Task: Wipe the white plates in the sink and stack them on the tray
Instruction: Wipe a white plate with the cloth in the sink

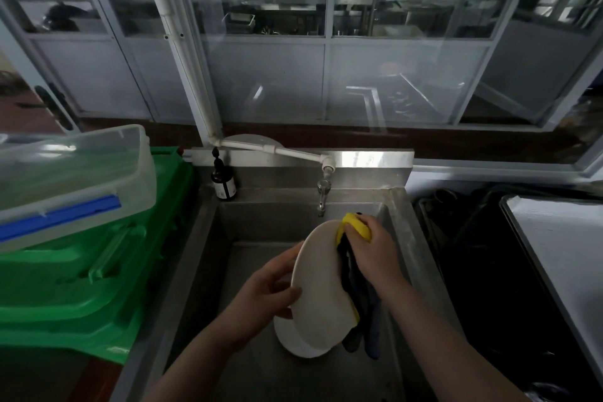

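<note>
One white plate (318, 287) is held on edge over the middle of the sink (208, 238), tilted, its back turned toward the camera. It's gripped at its left rim by the left hand (261, 297), thumb curled onto the back, fingers wrapped round the edge. The right hand (372, 254) is closed over a yellow cloth (357, 227) at the plate's top-right rim, w/ the rest of the cloth, dark blue/black, hung down along the plate's right side toward the sink floor. So wiping is judged to be in hand on this plate, not finished. A second white plate (293, 341) is seen lying in the sink near the front edge, partly hidden behind the held one; whether more lie under it can't be told. A tray (554, 238) is seen at the right of the sink, grey surface bare in the part shown, no plates stacked there as far as visible. Progress, as a judgement: early, approx. nothing stacked yet, at least two plates left to wipe & move. A tap (322, 197) stands at the sink's back edge, no water seen running. A dark bottle (223, 184) sits at the back-left corner. Green crates (81, 287) w/ a clear plastic box (71, 173) on top are stacked off the left edge.
</note>
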Action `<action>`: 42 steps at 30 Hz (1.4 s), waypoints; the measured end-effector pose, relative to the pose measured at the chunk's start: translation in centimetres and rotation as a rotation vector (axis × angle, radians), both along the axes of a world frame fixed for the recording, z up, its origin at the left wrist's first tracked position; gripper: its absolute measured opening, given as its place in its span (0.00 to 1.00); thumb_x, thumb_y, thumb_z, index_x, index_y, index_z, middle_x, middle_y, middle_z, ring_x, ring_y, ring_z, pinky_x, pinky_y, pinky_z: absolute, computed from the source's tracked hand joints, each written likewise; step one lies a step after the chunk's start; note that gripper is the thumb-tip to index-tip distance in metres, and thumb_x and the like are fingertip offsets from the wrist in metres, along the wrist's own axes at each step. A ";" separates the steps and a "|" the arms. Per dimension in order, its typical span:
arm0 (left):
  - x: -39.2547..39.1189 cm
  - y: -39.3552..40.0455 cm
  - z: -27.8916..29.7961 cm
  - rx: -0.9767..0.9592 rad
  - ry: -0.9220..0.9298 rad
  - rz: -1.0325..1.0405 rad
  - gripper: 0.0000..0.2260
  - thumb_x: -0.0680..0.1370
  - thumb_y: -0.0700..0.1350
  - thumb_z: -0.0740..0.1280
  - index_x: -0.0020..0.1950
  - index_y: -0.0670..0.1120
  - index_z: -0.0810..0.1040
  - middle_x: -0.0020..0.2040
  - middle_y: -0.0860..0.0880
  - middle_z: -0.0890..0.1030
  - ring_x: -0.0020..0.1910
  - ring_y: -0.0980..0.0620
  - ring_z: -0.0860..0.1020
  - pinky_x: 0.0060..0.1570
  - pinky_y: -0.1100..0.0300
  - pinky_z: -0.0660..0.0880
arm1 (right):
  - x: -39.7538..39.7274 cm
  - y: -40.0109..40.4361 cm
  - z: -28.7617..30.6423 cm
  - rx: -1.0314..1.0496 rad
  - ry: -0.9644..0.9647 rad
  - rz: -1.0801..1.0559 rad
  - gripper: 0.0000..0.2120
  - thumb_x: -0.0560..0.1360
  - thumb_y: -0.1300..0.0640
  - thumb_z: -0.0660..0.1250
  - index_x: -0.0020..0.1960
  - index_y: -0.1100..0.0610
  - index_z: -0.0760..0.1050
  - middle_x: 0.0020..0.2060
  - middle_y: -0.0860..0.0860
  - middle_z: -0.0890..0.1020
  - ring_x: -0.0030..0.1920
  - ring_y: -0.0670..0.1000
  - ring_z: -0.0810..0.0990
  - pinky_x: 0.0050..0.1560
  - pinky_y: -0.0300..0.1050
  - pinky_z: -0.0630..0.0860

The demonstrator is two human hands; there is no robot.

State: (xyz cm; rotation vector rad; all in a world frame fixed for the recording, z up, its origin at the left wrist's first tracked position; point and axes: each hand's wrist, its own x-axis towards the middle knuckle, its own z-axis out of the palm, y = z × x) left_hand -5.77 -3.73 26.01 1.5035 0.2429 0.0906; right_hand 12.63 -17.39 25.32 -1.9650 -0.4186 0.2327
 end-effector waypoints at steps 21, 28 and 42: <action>0.0 -0.6 0.0 0.000 -0.034 0.131 0.32 0.75 0.39 0.68 0.77 0.56 0.64 0.68 0.56 0.78 0.63 0.49 0.80 0.46 0.51 0.81 | -2.5 -3.6 -4.3 -0.059 0.411 -0.135 0.08 0.75 0.58 0.67 0.39 0.59 0.79 0.37 0.59 0.82 0.37 0.52 0.79 0.38 0.45 0.74; 0.1 -1.6 0.2 -0.009 -0.003 0.109 0.30 0.74 0.39 0.68 0.74 0.58 0.66 0.63 0.56 0.81 0.59 0.50 0.82 0.45 0.55 0.81 | -1.1 -2.0 -3.3 -0.149 0.221 -0.078 0.03 0.77 0.52 0.64 0.45 0.48 0.73 0.47 0.52 0.80 0.47 0.54 0.78 0.49 0.50 0.75; -0.1 -1.5 0.3 -0.024 0.032 0.084 0.29 0.77 0.40 0.68 0.75 0.60 0.68 0.65 0.52 0.80 0.61 0.46 0.81 0.51 0.47 0.81 | -2.9 0.3 0.2 -0.074 -0.127 0.221 0.10 0.80 0.46 0.64 0.61 0.43 0.72 0.48 0.38 0.78 0.49 0.38 0.77 0.47 0.33 0.73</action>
